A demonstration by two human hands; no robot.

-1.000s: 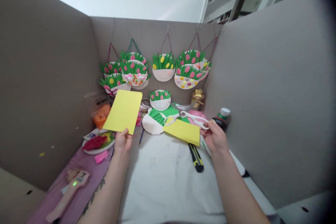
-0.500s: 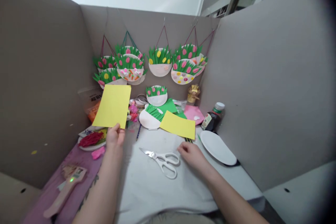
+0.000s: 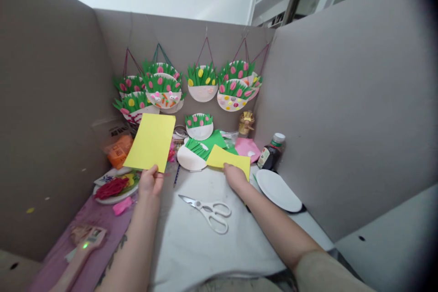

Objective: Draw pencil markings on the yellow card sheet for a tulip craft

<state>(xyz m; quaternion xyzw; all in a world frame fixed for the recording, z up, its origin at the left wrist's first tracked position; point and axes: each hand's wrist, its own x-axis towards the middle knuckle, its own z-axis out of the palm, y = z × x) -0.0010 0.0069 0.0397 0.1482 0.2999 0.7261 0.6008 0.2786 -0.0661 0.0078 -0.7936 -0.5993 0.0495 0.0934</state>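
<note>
A sheet of yellow paper (image 3: pixel 150 141) is pinched at its lower edge by my left hand (image 3: pixel 151 183), which holds it up over the left side of the table. My right hand (image 3: pixel 236 177) reaches forward with curled fingers at the front edge of a smaller yellow paper piece (image 3: pixel 231 159); its fingertips are partly hidden. White-handled scissors (image 3: pixel 207 212) lie on the white tablecloth between my forearms, blades a little apart and pointing left. Behind the smaller piece are green paper (image 3: pixel 217 139) and a white half paper plate (image 3: pixel 191 159) with green paper grass.
Several decorated half-plate baskets (image 3: pixel 202 93) hang on the back partition. At right stand a dark bottle (image 3: pixel 271 153) and a white half plate (image 3: pixel 278 190). Left are a plate of pink pieces (image 3: pixel 112 189), an orange pack (image 3: pixel 119 150) and a pink glue gun (image 3: pixel 85 246) with a green light.
My right hand has moved forward and slightly left from beside the scissors onto the smaller yellow piece. My left hand still holds up the yellow sheet. The view has shifted slightly.
</note>
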